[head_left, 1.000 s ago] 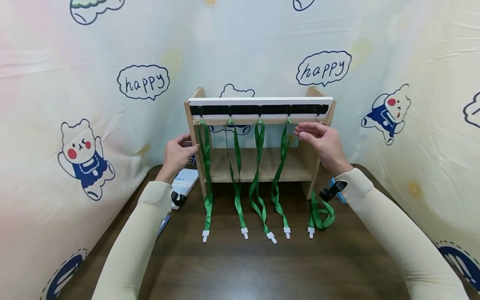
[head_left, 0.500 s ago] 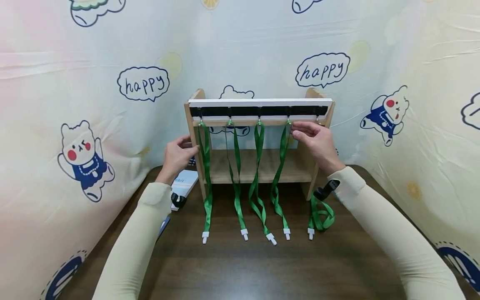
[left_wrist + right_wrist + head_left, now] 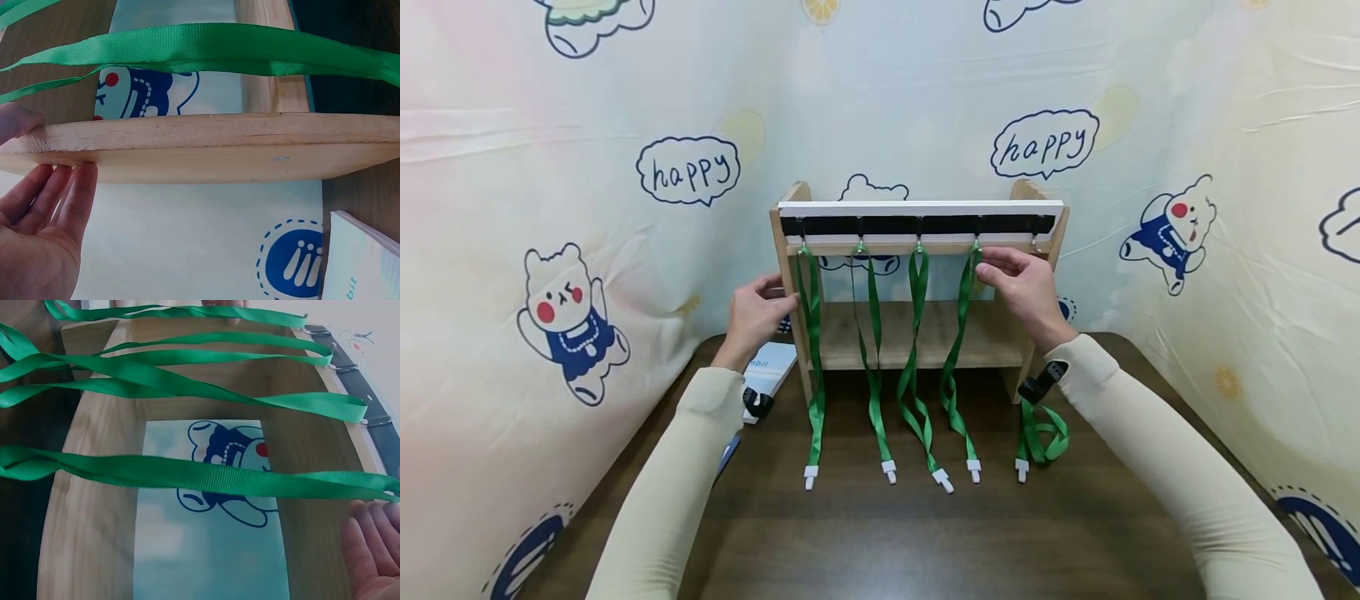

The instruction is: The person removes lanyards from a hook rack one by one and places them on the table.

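Note:
A small wooden rack stands on the dark table, with a black strip and metal hooks along its white top rail. Several green lanyards with white clips hang from the hooks. My left hand grips the rack's left side panel, thumb on the front edge and fingers against the outer face. Toward the right end, my right hand has its fingertips right at the top of the rightmost hanging lanyard. In the right wrist view its fingers are extended just beside that green strap.
Another green lanyard lies looped on the table by the rack's right foot. A white and light-blue box and a blue item lie left of the rack. Printed cloth surrounds the table at the back and sides.
My right hand has moved left, from beside the rightmost hanging lanyard up to its top. The left hand keeps its hold on the rack's side panel.

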Tool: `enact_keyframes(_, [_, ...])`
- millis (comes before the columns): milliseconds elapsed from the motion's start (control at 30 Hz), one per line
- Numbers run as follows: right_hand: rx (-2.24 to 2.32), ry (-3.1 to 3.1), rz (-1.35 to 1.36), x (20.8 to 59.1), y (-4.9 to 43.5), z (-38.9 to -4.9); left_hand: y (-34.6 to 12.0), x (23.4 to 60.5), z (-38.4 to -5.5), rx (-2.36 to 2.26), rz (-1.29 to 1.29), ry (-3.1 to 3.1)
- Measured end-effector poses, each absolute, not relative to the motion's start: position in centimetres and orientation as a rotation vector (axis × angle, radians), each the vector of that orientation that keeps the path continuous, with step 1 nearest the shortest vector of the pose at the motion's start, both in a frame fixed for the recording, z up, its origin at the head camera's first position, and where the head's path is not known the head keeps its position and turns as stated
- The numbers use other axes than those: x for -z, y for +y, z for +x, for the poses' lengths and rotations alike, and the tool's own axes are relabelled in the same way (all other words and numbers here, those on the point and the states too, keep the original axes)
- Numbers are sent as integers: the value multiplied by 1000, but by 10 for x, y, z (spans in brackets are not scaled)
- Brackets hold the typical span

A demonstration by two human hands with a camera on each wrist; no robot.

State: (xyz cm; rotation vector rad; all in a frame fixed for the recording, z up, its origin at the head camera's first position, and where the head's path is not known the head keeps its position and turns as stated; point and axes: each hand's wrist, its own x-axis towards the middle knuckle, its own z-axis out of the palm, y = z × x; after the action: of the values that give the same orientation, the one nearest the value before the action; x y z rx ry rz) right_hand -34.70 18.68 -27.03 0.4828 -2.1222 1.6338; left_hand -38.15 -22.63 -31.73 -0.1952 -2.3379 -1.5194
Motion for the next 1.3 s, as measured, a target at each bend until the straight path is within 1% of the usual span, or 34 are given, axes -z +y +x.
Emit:
enact_keyframes(767, [-1788, -2065, 408, 268, 177, -350, -226, 316, -380, 1510, -207, -2349])
enact_keyframes(1300, [-1864, -2020, 342, 269, 154, -350, -225, 315, -381, 1503, -182, -2362])
